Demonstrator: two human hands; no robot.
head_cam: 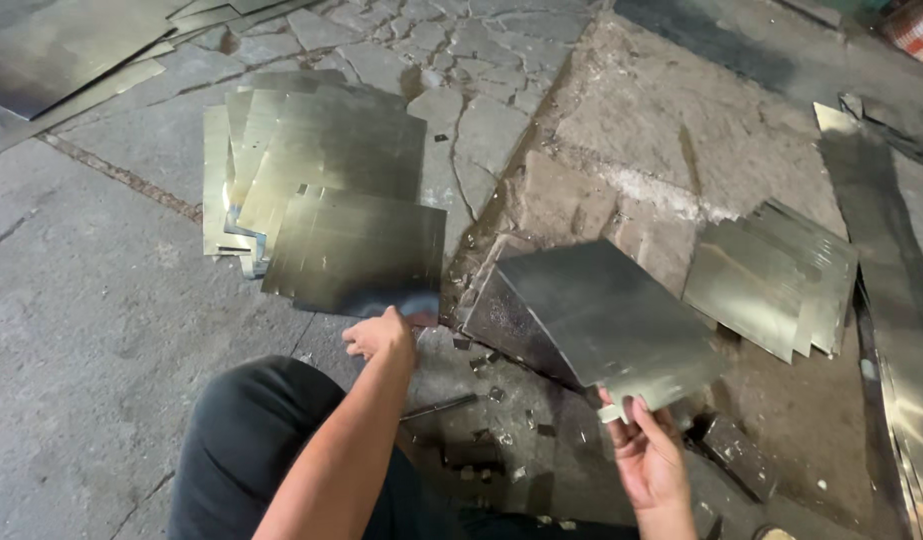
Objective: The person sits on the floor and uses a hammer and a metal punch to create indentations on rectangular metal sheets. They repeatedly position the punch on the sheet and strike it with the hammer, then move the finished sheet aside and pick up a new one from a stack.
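Right hand [646,455] pinches a metal sheet [606,320]; left hand [381,335] touches stacked sheets [331,200].

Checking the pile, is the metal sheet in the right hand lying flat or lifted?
Lifted: the right hand pinches the metal sheet by its near edge, tilted above the floor.

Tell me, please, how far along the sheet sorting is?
A fanned pile of metal sheets lies by the left hand, which touches its top sheet. The right hand holds one sheet by its corner. A smaller stack lies to the right.
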